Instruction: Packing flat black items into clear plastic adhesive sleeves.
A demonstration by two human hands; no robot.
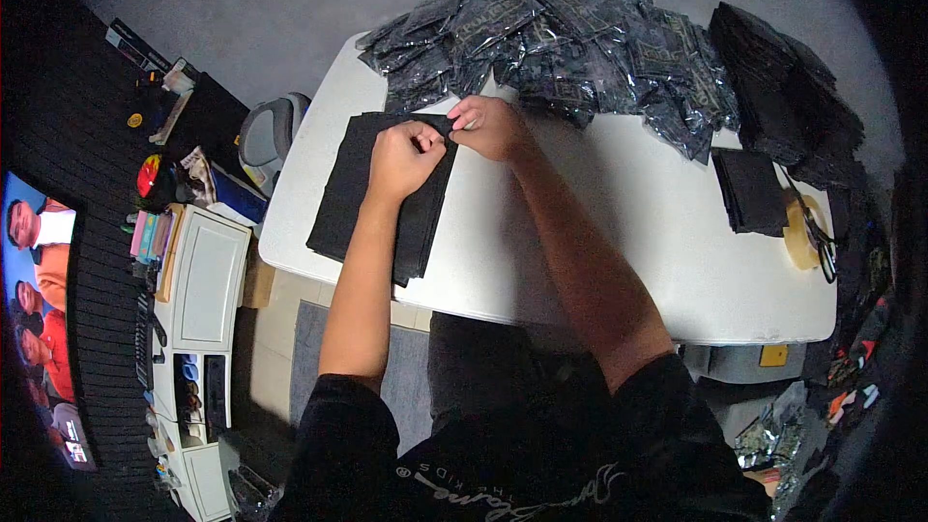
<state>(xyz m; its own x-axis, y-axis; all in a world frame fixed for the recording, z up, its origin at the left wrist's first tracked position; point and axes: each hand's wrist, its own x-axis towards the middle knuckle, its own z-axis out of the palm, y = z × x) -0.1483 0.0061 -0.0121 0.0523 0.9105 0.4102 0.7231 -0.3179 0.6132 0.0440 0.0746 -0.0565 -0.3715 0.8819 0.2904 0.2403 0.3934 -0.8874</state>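
A stack of folded black cloth [348, 196] lies on the left part of a white table [493, 254]. My left hand [406, 163] rests over its upper right part, thumb and fingers pinched on the cloth near the corner. Just right of it, my right hand [491, 129] has its fingertips closed at the same corner. The small bit of cloth between the two hands is mostly hidden by the fingers. Beyond my hands lies a heap of black printed items in clear plastic bags [558, 43].
A tall pile of black cloth [776, 87] stands at the table's right end. Near it are a smaller folded black stack [750, 192], a roll of tape [801, 235] and scissors [823, 246]. Left of the table are a grey chair [270, 132], a white cabinet [206, 275] and a lit screen [40, 304].
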